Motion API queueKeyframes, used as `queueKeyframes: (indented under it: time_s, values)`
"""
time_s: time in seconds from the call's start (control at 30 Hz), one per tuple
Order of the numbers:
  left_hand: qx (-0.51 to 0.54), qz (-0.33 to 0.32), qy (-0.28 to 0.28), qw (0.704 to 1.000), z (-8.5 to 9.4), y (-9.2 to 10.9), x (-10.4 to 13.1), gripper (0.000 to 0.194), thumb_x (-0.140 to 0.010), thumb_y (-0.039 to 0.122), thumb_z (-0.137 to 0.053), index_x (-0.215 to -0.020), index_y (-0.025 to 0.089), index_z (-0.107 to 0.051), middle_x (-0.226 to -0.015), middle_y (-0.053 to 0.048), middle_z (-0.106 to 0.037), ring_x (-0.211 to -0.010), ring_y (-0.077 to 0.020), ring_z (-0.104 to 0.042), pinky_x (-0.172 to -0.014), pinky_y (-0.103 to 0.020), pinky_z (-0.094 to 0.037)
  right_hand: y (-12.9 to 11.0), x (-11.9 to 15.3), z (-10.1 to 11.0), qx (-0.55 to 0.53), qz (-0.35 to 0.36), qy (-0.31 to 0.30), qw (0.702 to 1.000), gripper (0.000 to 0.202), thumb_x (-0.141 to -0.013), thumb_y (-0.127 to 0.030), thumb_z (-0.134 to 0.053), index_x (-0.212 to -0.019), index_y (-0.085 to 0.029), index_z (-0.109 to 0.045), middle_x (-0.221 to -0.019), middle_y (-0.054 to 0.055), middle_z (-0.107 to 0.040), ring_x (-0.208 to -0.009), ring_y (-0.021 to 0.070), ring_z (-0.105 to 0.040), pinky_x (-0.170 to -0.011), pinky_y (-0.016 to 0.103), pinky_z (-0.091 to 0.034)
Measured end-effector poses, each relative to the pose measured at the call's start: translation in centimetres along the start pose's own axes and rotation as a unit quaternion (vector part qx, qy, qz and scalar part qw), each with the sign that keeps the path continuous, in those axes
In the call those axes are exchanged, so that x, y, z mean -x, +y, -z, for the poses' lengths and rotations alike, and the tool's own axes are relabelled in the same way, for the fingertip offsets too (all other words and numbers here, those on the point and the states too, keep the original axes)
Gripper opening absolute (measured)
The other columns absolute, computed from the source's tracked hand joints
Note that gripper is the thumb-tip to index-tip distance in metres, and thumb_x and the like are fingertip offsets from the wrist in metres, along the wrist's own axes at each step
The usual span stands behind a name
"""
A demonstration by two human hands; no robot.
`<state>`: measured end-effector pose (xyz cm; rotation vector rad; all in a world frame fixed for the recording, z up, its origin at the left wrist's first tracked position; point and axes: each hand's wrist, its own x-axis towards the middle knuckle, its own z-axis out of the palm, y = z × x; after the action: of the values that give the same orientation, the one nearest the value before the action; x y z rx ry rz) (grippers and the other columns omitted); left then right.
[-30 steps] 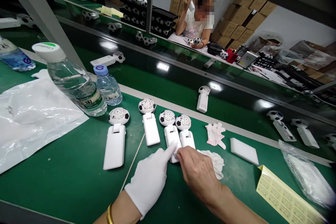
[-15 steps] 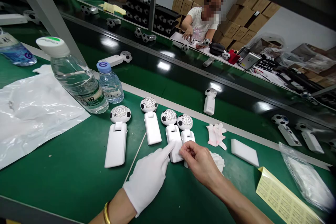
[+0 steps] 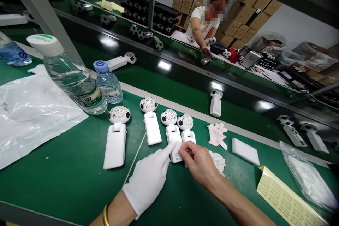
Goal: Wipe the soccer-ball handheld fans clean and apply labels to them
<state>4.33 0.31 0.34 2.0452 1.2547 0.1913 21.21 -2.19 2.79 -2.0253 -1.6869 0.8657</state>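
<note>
Four football-shaped fan heads on white handles lie in a row before me: one handheld fan (image 3: 116, 144) at the left, another (image 3: 153, 129) beside it, and two close together. My left hand (image 3: 147, 180), in a white glove, rests its outstretched index finger on the third handheld fan (image 3: 174, 135); its other fingers are partly hidden. Small dark print shows low on that handle. My bare right hand (image 3: 198, 160) pinches thumb and forefinger together at the handle's right edge; what is between them is hidden. It partly covers the fourth handheld fan (image 3: 188, 136).
Water bottles (image 3: 76, 81) and a white plastic bag (image 3: 34, 113) are at left. Right lie a crumpled glove (image 3: 217, 135), white foam block (image 3: 245, 151), yellow label sheet (image 3: 286, 197) and clear bag (image 3: 307, 176). Beyond, a conveyor belt (image 3: 169, 77) carries fans; a co-worker (image 3: 202, 24) reaches over it.
The print low on the handle now shows beside my fingertips. Both hands keep nearly the same pose. Across the belt, the co-worker's arm has stretched forward to an item on it.
</note>
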Motion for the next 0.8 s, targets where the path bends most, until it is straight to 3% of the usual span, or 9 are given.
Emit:
queueKeyframes:
  time_s: [0.53,0.8]
  values:
    - [-0.003,0.001,-0.003,1.0,0.19,0.2,-0.09,0.044,-0.094,0.031,-0.032,-0.136,0.042,-0.032,-0.094,0.001,-0.066,-0.071,-0.0141,-0.062,-0.055,-0.023,-0.038,-0.01,-0.04,-0.05,0.015,0.003,0.007,1.0,0.016,-0.086,-0.027,-0.045,-0.073,-0.021,-0.053,-0.063,-0.002,-0.056,-0.055,0.0131,-0.048,-0.05,0.023,-0.033]
    - [-0.011,-0.002,-0.009,1.0,0.26,0.14,0.15,0.045,-0.093,0.027,-0.03,-0.137,0.039,-0.031,-0.095,0.001,-0.066,-0.078,-0.016,-0.062,-0.064,-0.026,-0.043,-0.56,0.23,-0.08,0.083,0.01,0.007,0.996,0.015,-0.088,-0.025,-0.044,-0.075,-0.022,-0.051,-0.065,-0.002,-0.055,-0.056,0.0135,-0.048,-0.05,0.025,-0.031]
